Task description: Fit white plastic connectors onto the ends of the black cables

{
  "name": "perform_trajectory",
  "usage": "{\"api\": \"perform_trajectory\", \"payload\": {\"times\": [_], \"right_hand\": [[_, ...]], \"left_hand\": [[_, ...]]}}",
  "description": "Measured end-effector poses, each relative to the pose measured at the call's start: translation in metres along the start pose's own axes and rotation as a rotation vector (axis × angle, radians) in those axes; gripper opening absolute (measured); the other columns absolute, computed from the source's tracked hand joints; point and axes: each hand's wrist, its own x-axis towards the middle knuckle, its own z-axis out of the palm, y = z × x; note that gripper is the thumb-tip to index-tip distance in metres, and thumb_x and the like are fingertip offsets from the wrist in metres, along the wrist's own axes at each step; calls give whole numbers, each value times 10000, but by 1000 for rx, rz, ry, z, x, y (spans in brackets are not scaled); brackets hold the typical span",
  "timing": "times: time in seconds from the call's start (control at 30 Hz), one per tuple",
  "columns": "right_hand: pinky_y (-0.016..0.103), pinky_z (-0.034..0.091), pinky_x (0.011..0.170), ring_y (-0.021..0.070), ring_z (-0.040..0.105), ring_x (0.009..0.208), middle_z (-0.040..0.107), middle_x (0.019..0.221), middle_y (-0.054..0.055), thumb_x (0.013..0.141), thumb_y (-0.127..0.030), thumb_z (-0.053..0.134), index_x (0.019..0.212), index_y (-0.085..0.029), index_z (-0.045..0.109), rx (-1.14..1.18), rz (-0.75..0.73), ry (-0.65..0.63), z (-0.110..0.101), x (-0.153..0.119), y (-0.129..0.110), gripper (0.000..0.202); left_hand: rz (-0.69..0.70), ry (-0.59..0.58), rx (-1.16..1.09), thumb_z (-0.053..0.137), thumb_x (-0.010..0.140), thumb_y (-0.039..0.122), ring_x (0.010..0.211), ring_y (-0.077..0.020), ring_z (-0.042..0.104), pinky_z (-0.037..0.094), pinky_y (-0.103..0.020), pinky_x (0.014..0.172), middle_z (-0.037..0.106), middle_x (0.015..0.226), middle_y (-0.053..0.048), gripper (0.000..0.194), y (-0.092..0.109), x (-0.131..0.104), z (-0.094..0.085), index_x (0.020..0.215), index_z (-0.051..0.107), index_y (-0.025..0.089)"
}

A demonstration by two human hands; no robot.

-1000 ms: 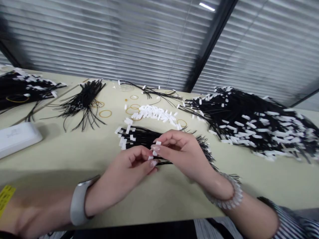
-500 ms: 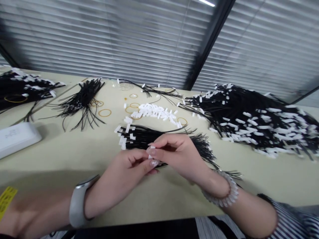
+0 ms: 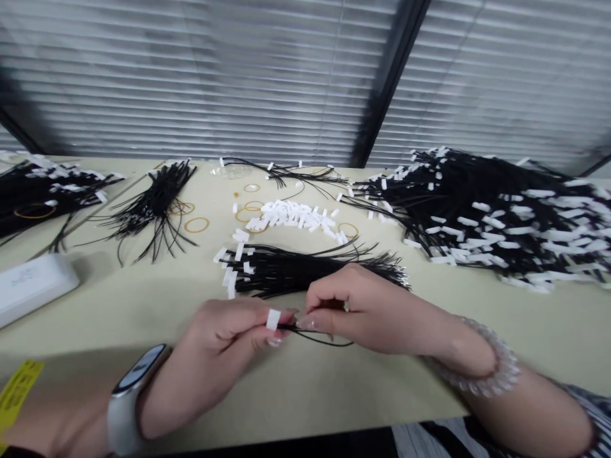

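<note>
Pale table (image 3: 344, 401) lies under our hands, blinds (image 3: 214, 76) behind. Between our pinched fingertips run black wires (image 3: 315, 336), our left hand (image 3: 214, 350) gripping their white tag (image 3: 273, 319), our right hand (image 3: 358, 312) the wires; just beyond lies a bundle (image 3: 281, 267), then loose tags (image 3: 296, 215).

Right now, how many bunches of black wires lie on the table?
5: far-left heap, fanned bundle beside it, thin bunch at back, neat bundle in the middle, large heap at right. More may be hidden.
</note>
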Motion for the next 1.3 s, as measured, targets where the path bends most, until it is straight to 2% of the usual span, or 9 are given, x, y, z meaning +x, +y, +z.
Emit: {"api": "perform_trajectory", "payload": {"times": [0.23,0.6,0.73,0.87,0.97,1.07,1.13,1.2,1.3], "right_hand": [[195,282,530,39,374,518,460,546,-62,867,-258,469,632,-148,513,-111,-138,23,5,-4,-9,263],[203,270,514,51,397,535,494,584,-38,898,-265,393,655,-144,504,-106,-98,24,11,-1,-10,294],[227,269,510,82,431,551,526,618,-13,915,-292,360,737,-152,503,-324,-99,73,12,-4,-9,268],[262,309,600,125,437,654,526,710,23,867,-122,392,741,-158,493,-701,-206,168,8,-5,-2,166],[298,315,642,156,437,714,524,765,49,822,-80,429,716,-159,525,-936,-184,319,1,-2,5,164],[310,311,594,159,444,649,513,646,40,808,-85,437,729,-171,575,-1030,-99,556,-8,1,11,181],[309,353,596,153,483,633,547,625,37,815,-106,438,798,-175,609,-832,-52,785,-15,2,14,185],[311,421,657,162,551,737,618,774,49,810,-140,474,887,-186,621,-435,-68,990,-24,4,16,173],[307,482,688,156,586,871,589,1092,52,830,-176,458,996,-215,598,146,-140,1054,-34,9,16,220]], "left_hand": [[103,50,129,568,784,186,716,-154,659,489,-221,644,725,831,7,186,0,-4,-3,824,716,291],[166,21,201,549,785,144,707,-133,657,490,-197,633,718,834,22,205,1,-10,-4,763,700,281],[55,28,117,547,789,202,624,-127,644,486,-203,593,723,769,21,182,4,-5,-2,784,715,271],[-206,66,-70,548,763,256,623,-160,654,510,-245,614,719,668,2,170,9,4,1,766,717,232],[-419,65,-274,575,735,293,587,-164,653,520,-258,595,694,599,2,160,9,11,2,767,699,198],[-554,66,-465,603,734,354,557,-143,641,516,-251,591,682,629,2,201,2,15,4,780,673,171],[-601,68,-572,617,733,386,545,-130,632,509,-241,583,674,639,-3,246,-5,15,4,796,658,153],[-632,74,-655,649,702,417,533,-125,627,501,-230,569,663,627,-4,296,-9,16,5,795,650,135],[-668,62,-725,680,653,467,536,-129,631,495,-223,563,647,615,-3,376,-9,18,4,790,649,119]]}}
